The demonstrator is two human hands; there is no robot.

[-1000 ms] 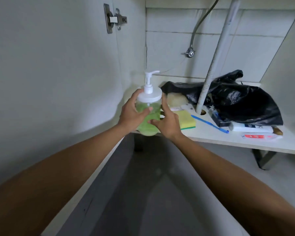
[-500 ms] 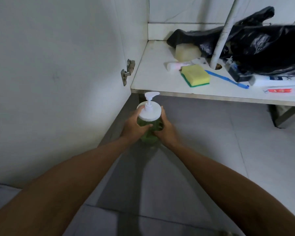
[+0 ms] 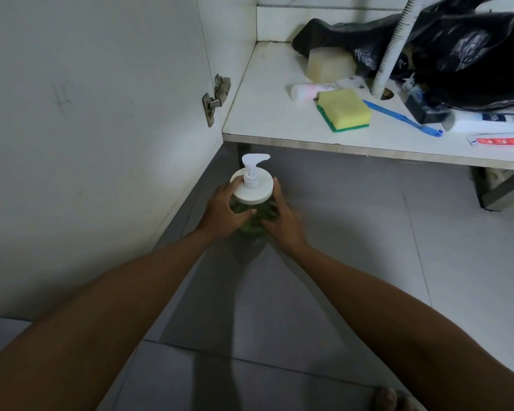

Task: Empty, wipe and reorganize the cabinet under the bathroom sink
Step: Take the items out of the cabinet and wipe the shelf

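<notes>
A green soap dispenser (image 3: 252,188) with a white pump lid stands upright low over the grey floor tiles, just in front of the cabinet. My left hand (image 3: 223,210) wraps its left side and my right hand (image 3: 282,218) presses its right side. Behind it the white cabinet shelf (image 3: 264,114) carries a yellow-green sponge (image 3: 343,109), a blue toothbrush (image 3: 401,117), a pale soap block (image 3: 328,66), a small pink-white tube (image 3: 307,91), a black plastic bag (image 3: 469,57), a white tube (image 3: 493,121) and a red-striped toothpaste tube (image 3: 500,141).
The open white cabinet door (image 3: 86,129) with its metal hinge (image 3: 215,97) stands close on the left. A corrugated drain hose (image 3: 393,46) drops through a hole in the shelf. A metal cabinet leg (image 3: 499,191) is at the right. My toes (image 3: 387,398) show at the bottom.
Both hands have carried the dispenser off the shelf's left front corner and down to floor level in front of the cabinet. My view has tilted downward.
</notes>
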